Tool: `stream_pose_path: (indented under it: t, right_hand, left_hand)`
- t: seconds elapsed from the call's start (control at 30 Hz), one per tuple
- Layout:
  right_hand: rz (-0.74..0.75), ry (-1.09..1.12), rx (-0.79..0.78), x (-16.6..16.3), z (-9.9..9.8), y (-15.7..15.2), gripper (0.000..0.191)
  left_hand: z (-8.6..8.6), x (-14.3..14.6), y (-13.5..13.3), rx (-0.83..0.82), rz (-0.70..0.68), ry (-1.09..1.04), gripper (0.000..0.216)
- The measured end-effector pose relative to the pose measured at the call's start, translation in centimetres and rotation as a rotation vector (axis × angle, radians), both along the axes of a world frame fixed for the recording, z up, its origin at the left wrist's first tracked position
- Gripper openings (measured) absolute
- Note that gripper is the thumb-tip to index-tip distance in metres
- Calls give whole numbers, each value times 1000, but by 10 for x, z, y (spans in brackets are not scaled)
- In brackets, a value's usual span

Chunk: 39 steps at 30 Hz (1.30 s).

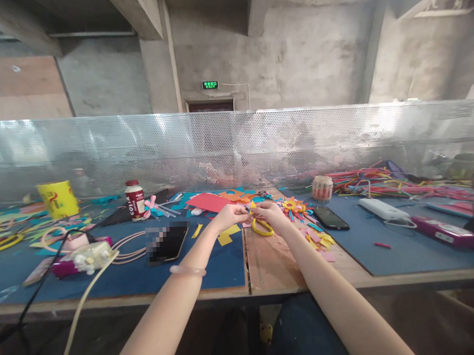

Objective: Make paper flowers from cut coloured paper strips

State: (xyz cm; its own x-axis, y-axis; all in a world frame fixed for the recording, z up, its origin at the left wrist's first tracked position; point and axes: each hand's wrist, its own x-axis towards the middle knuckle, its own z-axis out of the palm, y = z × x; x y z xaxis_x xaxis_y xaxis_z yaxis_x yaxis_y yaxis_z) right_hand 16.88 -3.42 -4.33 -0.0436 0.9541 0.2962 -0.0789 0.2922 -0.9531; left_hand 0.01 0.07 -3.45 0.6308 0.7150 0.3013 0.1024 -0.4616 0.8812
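My left hand (231,217) and my right hand (272,215) meet above the table's middle, fingertips pinched close together. A small piece of yellow paper (253,204) sticks up between them, and both hands grip it. Just below my right hand is a yellow loop (263,228) that looks like a scissors handle; I cannot tell whether it hangs from the fingers or lies on the table. Yellow paper squares (225,238) lie under my left hand. Beside my right hand are paper flowers (290,205) in orange, yellow and blue. Red paper (209,202) lies behind my left hand.
A phone (171,242), a red bottle (134,202) and a yellow tub (59,199) stand or lie leftward. To the right are another phone (331,218), a can (322,188), a white power strip (383,212) and a pile of coloured strips (361,181). A perforated metal screen (162,149) runs behind.
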Motion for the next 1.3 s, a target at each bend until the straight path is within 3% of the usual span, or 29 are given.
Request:
stream_pose_path:
  t: [0.4,0.73,1.3]
  right_hand:
    - [12,1,-5,0,-1,0,24]
    - [23,-21,19,-2,-3,2,22]
    - [-44,-120,67,-4,-1,0,32]
  left_hand:
    - [0,-1,0,-13,-8,-4,26]
    - [1,3,-1,38,81,17,32]
    - [-2,2,1,52,25,36,25]
